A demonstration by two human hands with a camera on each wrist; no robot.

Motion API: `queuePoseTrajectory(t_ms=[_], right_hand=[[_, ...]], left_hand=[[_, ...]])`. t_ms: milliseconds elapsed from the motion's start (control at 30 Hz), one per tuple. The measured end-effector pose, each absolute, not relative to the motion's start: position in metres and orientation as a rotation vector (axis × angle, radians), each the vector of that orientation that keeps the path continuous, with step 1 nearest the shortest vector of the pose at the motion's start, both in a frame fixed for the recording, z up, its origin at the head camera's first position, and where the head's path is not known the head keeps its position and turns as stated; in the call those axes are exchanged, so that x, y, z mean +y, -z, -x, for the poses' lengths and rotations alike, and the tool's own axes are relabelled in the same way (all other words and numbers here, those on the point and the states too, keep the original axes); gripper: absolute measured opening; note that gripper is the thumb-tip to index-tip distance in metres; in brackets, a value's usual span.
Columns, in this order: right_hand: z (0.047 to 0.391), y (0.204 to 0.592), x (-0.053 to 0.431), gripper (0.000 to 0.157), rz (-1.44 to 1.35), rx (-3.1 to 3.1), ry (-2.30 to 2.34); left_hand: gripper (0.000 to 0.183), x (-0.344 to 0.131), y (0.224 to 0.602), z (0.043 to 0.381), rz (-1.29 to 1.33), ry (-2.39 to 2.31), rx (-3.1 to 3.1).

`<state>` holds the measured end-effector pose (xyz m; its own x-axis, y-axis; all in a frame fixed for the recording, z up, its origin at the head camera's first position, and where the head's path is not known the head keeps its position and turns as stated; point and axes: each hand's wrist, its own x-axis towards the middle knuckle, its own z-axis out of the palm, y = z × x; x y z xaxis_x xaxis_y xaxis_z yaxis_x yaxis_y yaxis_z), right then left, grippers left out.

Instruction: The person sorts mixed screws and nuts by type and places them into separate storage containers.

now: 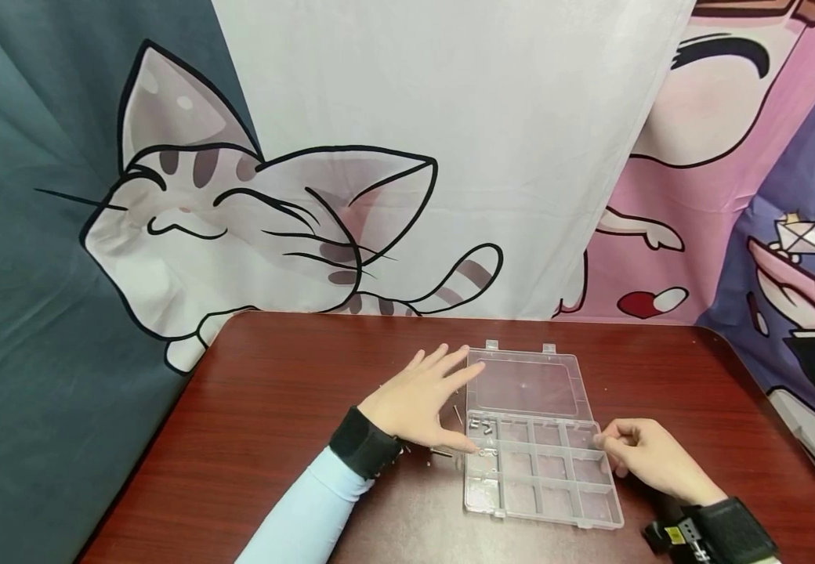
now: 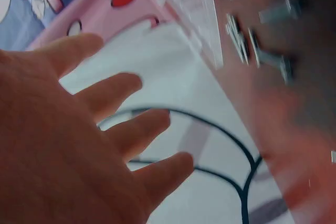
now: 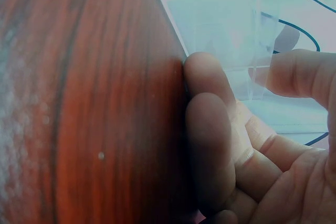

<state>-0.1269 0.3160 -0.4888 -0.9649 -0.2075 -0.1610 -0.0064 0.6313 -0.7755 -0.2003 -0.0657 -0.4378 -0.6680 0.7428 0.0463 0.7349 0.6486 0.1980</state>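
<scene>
A clear plastic compartment box (image 1: 554,486) lies on the table with its lid (image 1: 529,385) folded back. Small metal pieces (image 1: 481,427) sit in its left-hand compartments. My left hand (image 1: 414,403) is spread over the box's left edge, fingers straight and apart, holding nothing. Beside it on the table lie several metal bolts (image 2: 275,59), partly hidden by the hand in the head view. My right hand (image 1: 650,458) grips the box's right edge, thumb (image 3: 294,74) over the top and curled fingers (image 3: 210,124) low against the side.
The dark red wooden table (image 1: 295,376) reaches back to a printed cloth (image 1: 520,157) with cartoon cats. A few tiny bits lie on the tabletop left of the box. Both wrists wear black bands.
</scene>
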Motion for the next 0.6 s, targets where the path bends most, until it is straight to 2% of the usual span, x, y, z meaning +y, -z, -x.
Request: queuePoseTrajectory(t_ms=[233, 600], right_hand=[[0.127, 0.491, 0.316, 0.02, 0.163, 2.61, 1.25], [0.127, 0.49, 0.316, 0.022, 0.164, 2.617, 1.25]], left_hand=[[0.101, -0.094, 0.431, 0.215, -1.087, -0.328, 2.822], [0.057, -0.124, 0.434, 0.232, -0.945, -0.279, 2.876]])
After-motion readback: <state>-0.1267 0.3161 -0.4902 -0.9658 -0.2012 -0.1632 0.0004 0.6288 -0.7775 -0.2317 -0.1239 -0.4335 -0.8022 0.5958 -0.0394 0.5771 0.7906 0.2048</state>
